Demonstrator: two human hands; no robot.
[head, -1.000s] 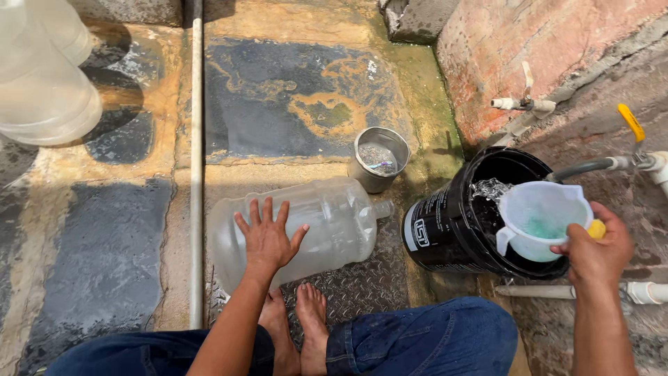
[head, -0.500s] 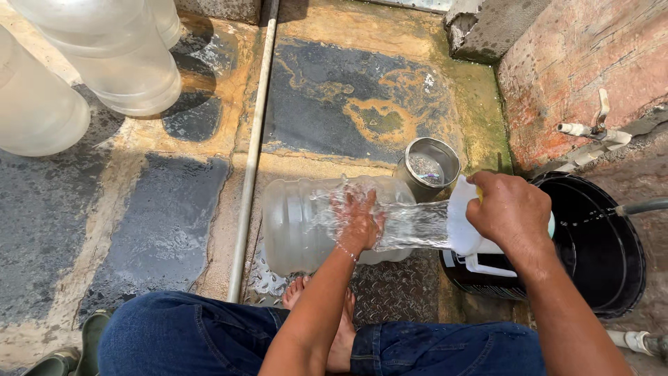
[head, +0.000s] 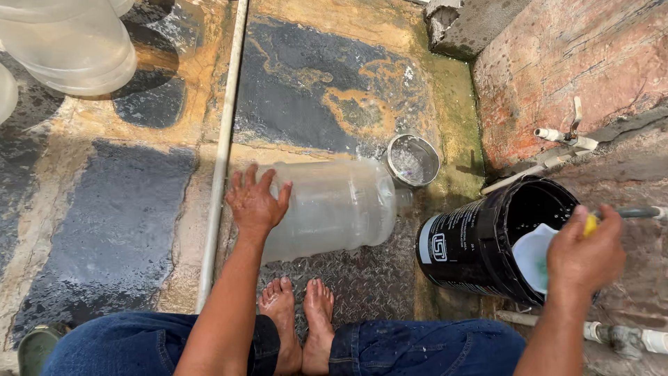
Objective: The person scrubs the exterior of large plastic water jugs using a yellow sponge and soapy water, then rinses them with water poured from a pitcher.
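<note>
A large clear plastic water jug [head: 334,209] lies on its side on a metal tread plate in front of my bare feet [head: 299,320]. My left hand [head: 254,202] rests flat with fingers spread on the jug's base end. My right hand [head: 584,254] grips a pale plastic scoop jug [head: 536,254] by its handle, dipped inside a black bucket [head: 473,244] to the right. A small metal bowl [head: 412,160] stands by the jug's neck.
A white pipe [head: 221,167] runs along the wet stone floor left of the jug. More clear jugs [head: 69,45] stand at the top left. A brick wall with a tap [head: 563,136] rises at the right. A hose [head: 637,212] reaches the bucket.
My right hand has swung the scoop jug from above the lying jug, where water was pouring, back into the black bucket. My left hand has slid to the jug's base end.
</note>
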